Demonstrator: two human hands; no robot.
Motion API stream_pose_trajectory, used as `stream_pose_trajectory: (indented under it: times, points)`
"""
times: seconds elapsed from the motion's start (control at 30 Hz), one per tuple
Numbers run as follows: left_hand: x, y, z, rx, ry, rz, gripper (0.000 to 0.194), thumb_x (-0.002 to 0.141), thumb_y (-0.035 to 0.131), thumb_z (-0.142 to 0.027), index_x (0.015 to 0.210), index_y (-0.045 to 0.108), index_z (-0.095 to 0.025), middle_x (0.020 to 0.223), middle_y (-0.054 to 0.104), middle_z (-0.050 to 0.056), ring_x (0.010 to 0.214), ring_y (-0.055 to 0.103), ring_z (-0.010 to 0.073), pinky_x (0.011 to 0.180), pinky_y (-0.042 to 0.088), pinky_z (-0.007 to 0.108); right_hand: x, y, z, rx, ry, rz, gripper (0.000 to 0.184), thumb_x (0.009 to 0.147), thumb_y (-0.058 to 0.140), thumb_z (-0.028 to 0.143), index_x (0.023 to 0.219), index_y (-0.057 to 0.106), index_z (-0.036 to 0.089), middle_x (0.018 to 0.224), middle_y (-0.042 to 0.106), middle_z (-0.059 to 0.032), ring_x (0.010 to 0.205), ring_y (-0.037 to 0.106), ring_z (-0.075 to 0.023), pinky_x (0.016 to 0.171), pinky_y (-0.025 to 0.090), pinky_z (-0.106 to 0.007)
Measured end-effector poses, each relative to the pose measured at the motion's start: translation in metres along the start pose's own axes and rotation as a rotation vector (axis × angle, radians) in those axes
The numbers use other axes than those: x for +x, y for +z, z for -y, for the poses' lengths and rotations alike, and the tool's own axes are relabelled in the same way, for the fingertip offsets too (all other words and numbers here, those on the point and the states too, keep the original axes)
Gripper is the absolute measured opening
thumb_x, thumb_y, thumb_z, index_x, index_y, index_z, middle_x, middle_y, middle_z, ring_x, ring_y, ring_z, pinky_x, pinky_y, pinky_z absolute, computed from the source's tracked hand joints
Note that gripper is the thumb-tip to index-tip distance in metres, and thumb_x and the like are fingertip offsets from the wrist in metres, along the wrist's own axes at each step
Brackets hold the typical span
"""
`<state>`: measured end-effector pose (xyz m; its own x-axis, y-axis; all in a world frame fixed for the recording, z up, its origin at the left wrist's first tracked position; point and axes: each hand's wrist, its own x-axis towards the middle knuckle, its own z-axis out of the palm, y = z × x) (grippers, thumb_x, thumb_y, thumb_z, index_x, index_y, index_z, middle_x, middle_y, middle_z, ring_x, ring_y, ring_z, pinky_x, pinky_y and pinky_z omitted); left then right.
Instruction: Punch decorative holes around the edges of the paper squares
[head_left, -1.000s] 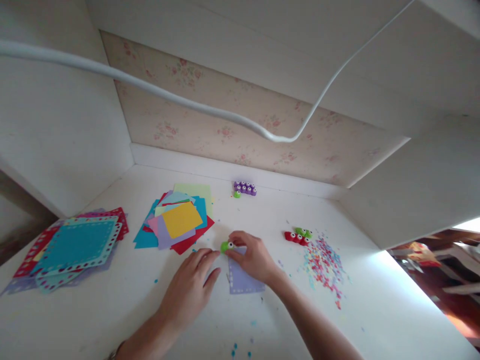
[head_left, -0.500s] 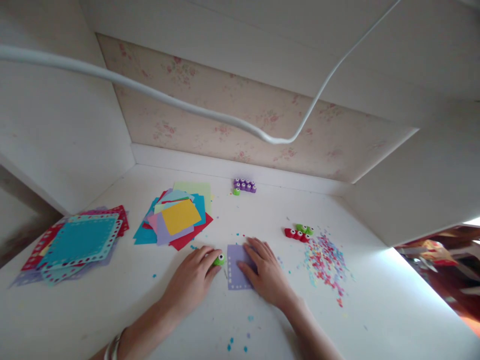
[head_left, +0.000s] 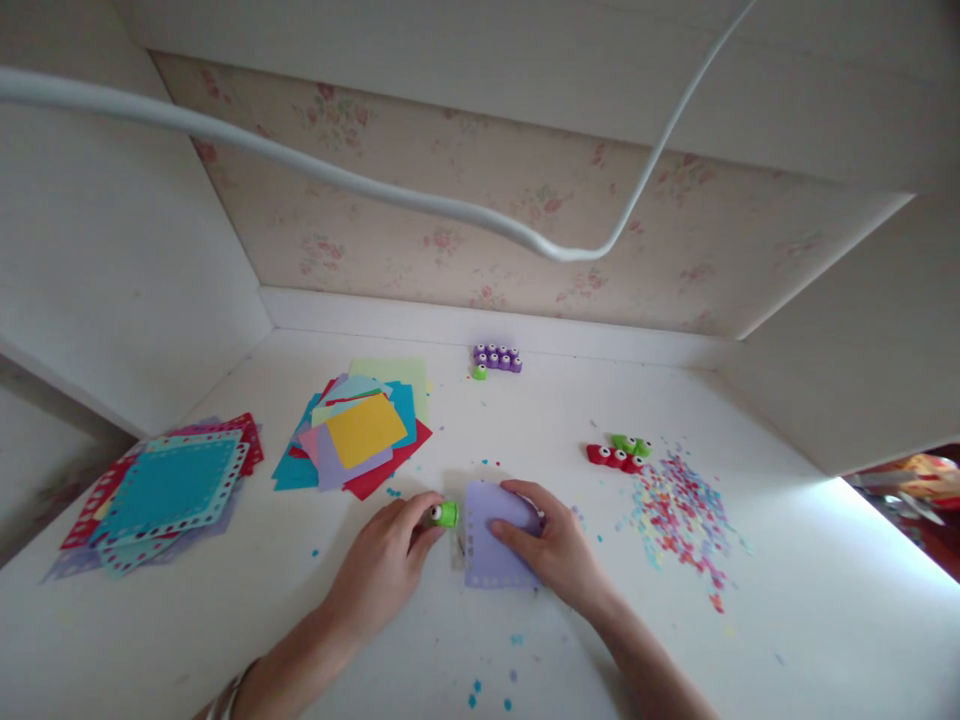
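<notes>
A small green craft paper punch [head_left: 448, 514] is pinched between the thumb and fingers of my left hand [head_left: 391, 548], turned on its side just left of the paper. My right hand [head_left: 551, 540] grips a lavender paper sheet [head_left: 491, 550], thumb on top and fingers round its right side. Punched holes run down the sheet's left edge and along its bottom edge. The sheet looks slightly raised off the white table. My right fingers hide its right edge.
Colored paper sheets [head_left: 367, 430] are piled left of center, with hole-edged sheets [head_left: 169, 485] further left. Purple punches [head_left: 497, 358] and one green punch [head_left: 480, 372] stand at the back. Red punches [head_left: 616, 458] and green punches [head_left: 631, 443] lie right, beside scattered confetti [head_left: 682, 515]. A white cable [head_left: 450, 207] hangs across above.
The punch in my left hand has turned from eye-up to lying on its side. My right hand has gone from resting flat on the lavender sheet to gripping and lifting it slightly.
</notes>
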<state>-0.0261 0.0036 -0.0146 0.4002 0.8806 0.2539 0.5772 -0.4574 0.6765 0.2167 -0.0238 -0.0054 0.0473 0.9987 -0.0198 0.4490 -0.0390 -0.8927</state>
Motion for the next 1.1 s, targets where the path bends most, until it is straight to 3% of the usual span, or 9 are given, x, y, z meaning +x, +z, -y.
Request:
stream_pose_trajectory:
  times: [0.33,0.53,0.73,0.9,1.1]
  points:
    - [-0.002,0.002,0.004,0.017,0.04,-0.007,0.027,0.092,0.061,-0.02,0.119,0.057,-0.025,0.103,0.07,0.003,0.089,0.069,0.0214,0.081,0.057,0.037,-0.001,0.002,0.012,-0.119,-0.078,0.019,0.043,0.081,0.074,0.037,0.121,0.067,0.022,0.126,0.064,-0.0084,0.113,0.062,-0.0249,0.1,0.05,-0.042]
    - [-0.002,0.002,0.002,0.046,0.078,-0.017,0.026,0.093,0.06,-0.021,0.119,0.058,-0.024,0.105,0.071,0.004,0.091,0.069,0.0222,0.082,0.057,0.037,-0.005,0.004,0.011,-0.17,-0.076,0.031,0.051,0.081,0.074,0.039,0.129,0.064,0.023,0.138,0.054,-0.0103,0.119,0.059,-0.0266,0.103,0.049,-0.044]
    - [0.0,0.0,-0.001,0.082,0.134,-0.019,0.028,0.095,0.058,-0.021,0.122,0.058,-0.026,0.112,0.07,0.003,0.1,0.067,0.0228,0.089,0.055,0.04,-0.012,0.004,0.018,-0.19,-0.139,0.097,0.039,0.083,0.073,0.032,0.121,0.069,0.027,0.137,0.053,-0.0089,0.112,0.062,-0.0244,0.096,0.054,-0.041]
    - [0.0,0.001,-0.002,0.096,0.18,0.011,0.029,0.097,0.056,-0.023,0.126,0.057,-0.026,0.114,0.07,0.003,0.103,0.066,0.0233,0.092,0.054,0.041,-0.017,0.006,0.026,-0.278,-0.226,0.134,0.039,0.087,0.068,0.03,0.126,0.065,0.026,0.136,0.051,-0.0102,0.116,0.059,-0.0243,0.101,0.051,-0.04]
    - [0.002,0.0,0.0,0.055,0.144,0.006,0.031,0.095,0.06,-0.028,0.127,0.059,-0.024,0.116,0.07,0.006,0.105,0.066,0.0231,0.093,0.055,0.04,-0.017,-0.005,0.025,-0.606,-0.422,0.062,0.039,0.089,0.065,0.033,0.128,0.063,0.032,0.152,0.04,-0.0068,0.132,0.043,-0.0346,0.104,0.044,-0.057]
